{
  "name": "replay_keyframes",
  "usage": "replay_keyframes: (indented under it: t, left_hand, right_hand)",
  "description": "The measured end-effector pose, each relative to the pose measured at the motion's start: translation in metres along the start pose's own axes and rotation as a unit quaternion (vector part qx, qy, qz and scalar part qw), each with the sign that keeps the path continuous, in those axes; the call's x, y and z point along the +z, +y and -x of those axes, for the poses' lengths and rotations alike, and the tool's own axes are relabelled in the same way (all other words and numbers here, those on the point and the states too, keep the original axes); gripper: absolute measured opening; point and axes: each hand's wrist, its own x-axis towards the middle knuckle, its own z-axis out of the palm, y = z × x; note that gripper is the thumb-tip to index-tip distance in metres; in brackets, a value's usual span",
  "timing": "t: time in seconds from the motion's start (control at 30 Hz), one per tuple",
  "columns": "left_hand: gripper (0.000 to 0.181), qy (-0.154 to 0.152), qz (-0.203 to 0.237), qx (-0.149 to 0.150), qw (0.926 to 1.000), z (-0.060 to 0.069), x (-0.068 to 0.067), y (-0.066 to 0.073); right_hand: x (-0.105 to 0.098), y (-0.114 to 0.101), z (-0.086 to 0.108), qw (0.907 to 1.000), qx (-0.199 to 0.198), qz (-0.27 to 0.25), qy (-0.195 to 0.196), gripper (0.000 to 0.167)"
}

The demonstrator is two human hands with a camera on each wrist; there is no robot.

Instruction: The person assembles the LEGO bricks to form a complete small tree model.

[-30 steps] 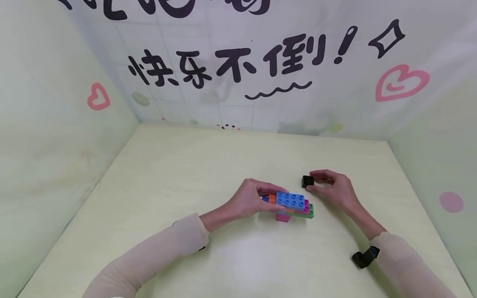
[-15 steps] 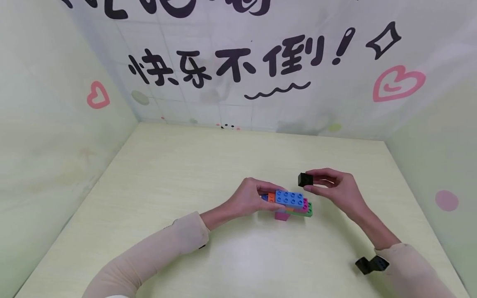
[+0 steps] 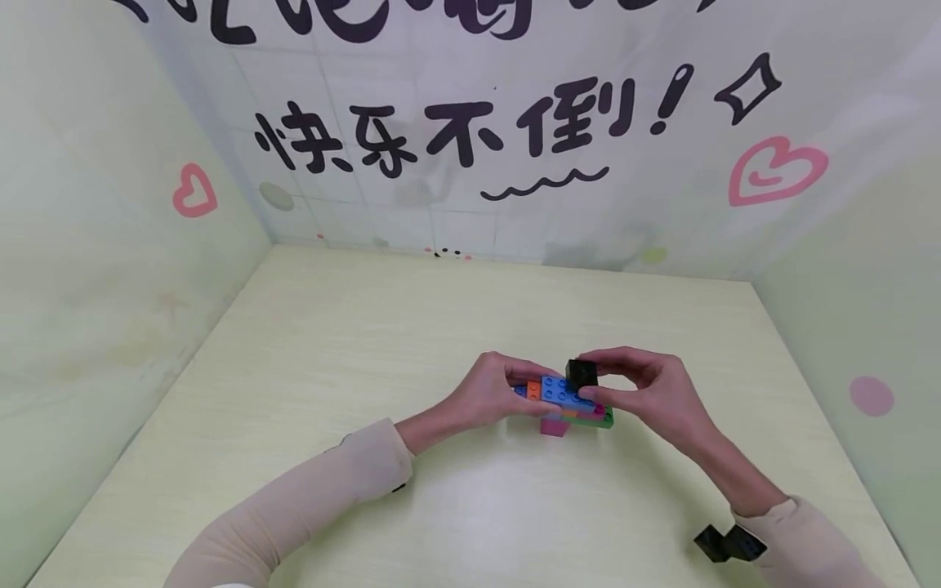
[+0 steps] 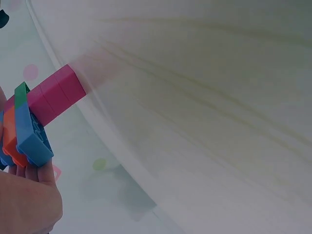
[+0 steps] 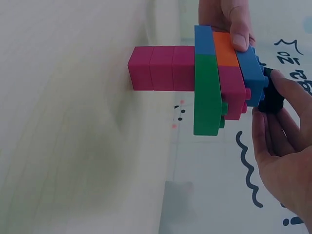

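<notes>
A stack of toy building bricks stands on the table, with a column of magenta bricks [image 5: 162,68] beneath wider layers. Those layers include a green brick [image 5: 206,95], an orange brick [image 5: 224,51] and a top blue brick [image 3: 555,394]. My left hand [image 3: 481,396] grips the stack's left part, thumb on the near side and fingers behind. Between thumb and fingers, my right hand [image 3: 654,392] pinches a black brick [image 3: 581,373] at the blue brick's studs, over its right part. Whether the studs are engaged cannot be told.
The pale table [image 3: 367,318] meets a printed back wall [image 3: 412,220] and side walls. A small black device [image 3: 728,543] sits by the right cuff, and moves with that arm.
My right hand has lifted the black brick from the table, right of and behind the stack, and brought it left onto the blue brick. The left hand keeps its grip.
</notes>
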Motion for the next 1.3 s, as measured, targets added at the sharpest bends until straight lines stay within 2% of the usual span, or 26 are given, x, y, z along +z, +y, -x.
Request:
replay_keyframes:
  t: [0.3,0.7,0.8,1.07,1.3]
  left_hand:
    - [0.042,0.003,-0.003,-0.003,1.0,0.001,-0.001,0.0]
    - [0.04,-0.001,0.002,-0.012,0.9999,0.001,-0.001,0.0]
    - [0.041,-0.001,0.005,-0.009,0.9999,0.001,-0.001,-0.001]
    - [0.042,0.003,0.021,-0.016,0.9997,0.002,0.001,-0.001]
    - [0.043,0.004,0.022,-0.014,0.9996,0.003,0.002,-0.001]
  right_hand:
    - [0.017,-0.024,0.004,0.9999,-0.003,0.016,0.002,0.036]
    - [0.02,-0.032,0.006,0.998,0.01,0.063,0.005,0.038]
    - [0.02,-0.028,0.005,0.9978,0.011,0.066,0.007,0.038]
    - [0.016,0.002,0.003,0.9987,0.024,0.045,0.008,0.039]
    - [0.018,0.012,0.003,0.9989,0.008,0.046,0.007,0.037]
